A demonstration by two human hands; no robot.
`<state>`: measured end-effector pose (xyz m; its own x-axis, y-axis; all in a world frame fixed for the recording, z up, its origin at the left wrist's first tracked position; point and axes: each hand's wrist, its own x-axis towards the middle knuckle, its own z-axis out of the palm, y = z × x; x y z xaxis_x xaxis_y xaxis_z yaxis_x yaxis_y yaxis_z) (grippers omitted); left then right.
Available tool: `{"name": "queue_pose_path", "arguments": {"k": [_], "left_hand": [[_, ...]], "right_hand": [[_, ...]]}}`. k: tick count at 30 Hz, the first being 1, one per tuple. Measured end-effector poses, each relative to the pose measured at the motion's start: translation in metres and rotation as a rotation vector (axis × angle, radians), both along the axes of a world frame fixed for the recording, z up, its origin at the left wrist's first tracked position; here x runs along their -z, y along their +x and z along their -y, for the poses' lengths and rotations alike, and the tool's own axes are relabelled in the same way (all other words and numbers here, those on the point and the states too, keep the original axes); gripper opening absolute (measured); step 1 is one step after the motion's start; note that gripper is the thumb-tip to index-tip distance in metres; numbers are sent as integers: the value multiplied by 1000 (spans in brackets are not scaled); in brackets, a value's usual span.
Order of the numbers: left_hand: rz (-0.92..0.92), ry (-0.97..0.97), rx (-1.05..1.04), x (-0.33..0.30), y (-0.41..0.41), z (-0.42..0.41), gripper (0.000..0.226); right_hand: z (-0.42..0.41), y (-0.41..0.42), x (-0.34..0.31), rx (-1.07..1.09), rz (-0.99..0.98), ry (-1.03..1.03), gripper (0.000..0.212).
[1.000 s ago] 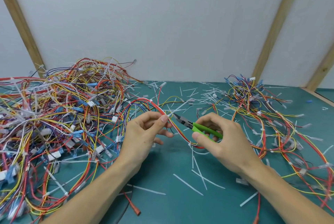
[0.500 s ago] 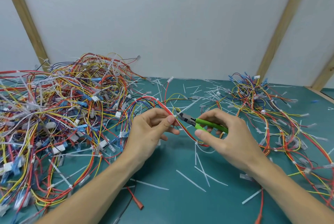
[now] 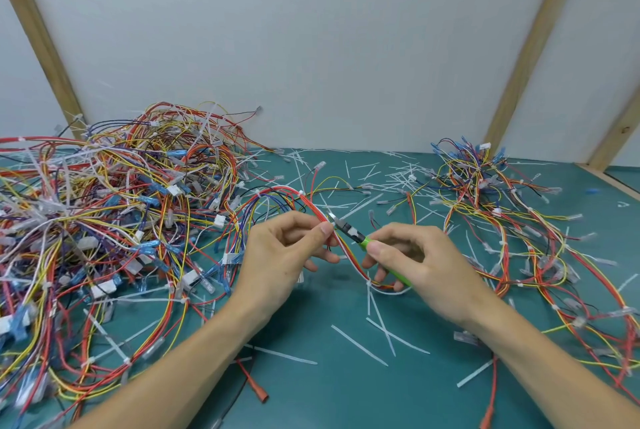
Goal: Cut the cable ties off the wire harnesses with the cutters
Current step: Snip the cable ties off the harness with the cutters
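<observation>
Fingers (image 3: pixel 323 229) of the left hand (image 3: pixel 277 262) are curled, thumb and forefinger pinching a red-and-yellow wire harness (image 3: pixel 349 252) at centre frame, just above the surface (image 3: pixel 329 390). Far left: a large tangled pile of harnesses (image 3: pixel 114 206) in red, yellow, blue and white, with white connectors and blue terminals, many cable ties standing out of it. The held harness arches out of this pile's right edge, passes through the left pinch, then sags down and right to touch the surface beneath the right hand (image 3: pixel 426 269). Right-hand fingers (image 3: pixel 375 248) are curled round the green handles of the cutters (image 3: pixel 353 232); the dark metal tip points up and left and meets the harness right beside the left thumb tip, at a white cable tie (image 3: pixel 330 215). Whether the blades are closed on the tie cannot be told. A second white tie sits on the harness low point near the right hand. Cut white tie strips (image 3: pixel 356 345) lie scattered over the green surface, near and far. Near centre: a red-capped lead (image 3: pixel 254 382). Far right: a smaller, looser pile of harnesses (image 3: pixel 512 220), well apart from the left pile.
</observation>
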<state>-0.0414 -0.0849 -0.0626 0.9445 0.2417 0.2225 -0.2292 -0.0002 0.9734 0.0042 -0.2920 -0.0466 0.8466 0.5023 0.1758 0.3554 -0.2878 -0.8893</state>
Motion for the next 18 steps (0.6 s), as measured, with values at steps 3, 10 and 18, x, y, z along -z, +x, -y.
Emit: {"name": "queue_pose_path", "arguments": {"k": [3, 10, 18], "left_hand": [[2, -4, -14, 0, 0, 1, 13], [14, -30, -1, 0, 0, 2, 19], [34, -46, 16, 0, 0, 3, 30]], "right_hand": [[0, 0, 0, -1, 3, -2, 27], [-1, -4, 0, 22, 92, -60, 18], [-4, -7, 0, 57, 187, -79, 24]]}}
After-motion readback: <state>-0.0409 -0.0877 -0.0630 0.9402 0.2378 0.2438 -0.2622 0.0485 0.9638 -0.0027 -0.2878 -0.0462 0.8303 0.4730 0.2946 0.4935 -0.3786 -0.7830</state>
